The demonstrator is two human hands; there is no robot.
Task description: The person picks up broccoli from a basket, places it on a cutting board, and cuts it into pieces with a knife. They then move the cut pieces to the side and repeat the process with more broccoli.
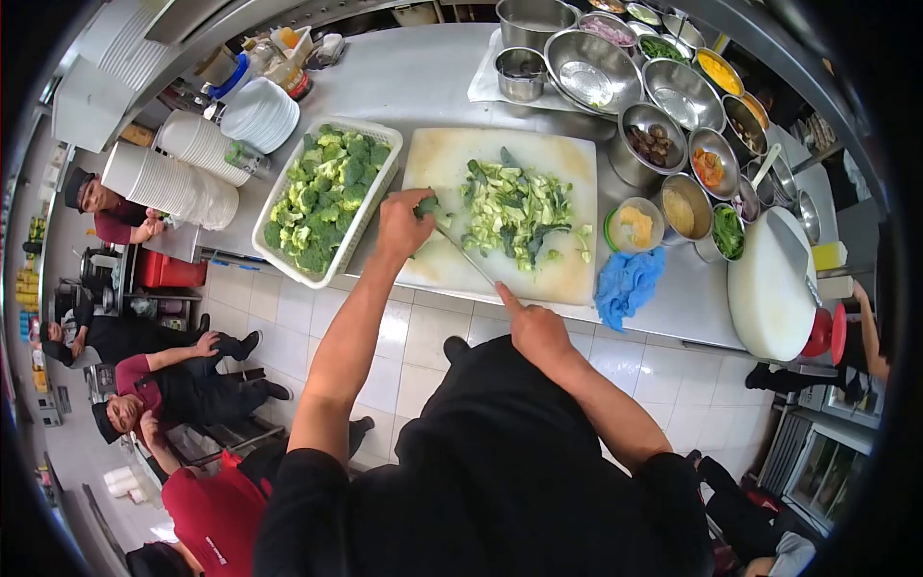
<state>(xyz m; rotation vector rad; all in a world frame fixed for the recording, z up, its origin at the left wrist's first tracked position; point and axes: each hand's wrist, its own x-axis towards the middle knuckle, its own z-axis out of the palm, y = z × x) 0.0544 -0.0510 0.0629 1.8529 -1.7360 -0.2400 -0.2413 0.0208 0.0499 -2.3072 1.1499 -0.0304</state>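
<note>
My right hand (540, 335) grips a knife, its index finger stretched along the back of the blade (467, 258). At the left side of the white cutting board (437, 154), my left hand (404, 223) is closed on a piece of broccoli (430, 207), with the knife tip close beside it. A heap of chopped pale-green broccoli stems and leaves (514, 207) lies on the middle and right of the board. Left of the board stands a white plastic basket (389, 144) filled with broccoli florets (332, 192).
A blue cloth (630, 287) lies by the board's right corner. Metal bowls (593, 72) and cups of ingredients crowd the right. A round white board (769, 288) stands at the far right. Stacked white containers (173, 183) are at left. Several people are around, one in a red shirt (216, 519).
</note>
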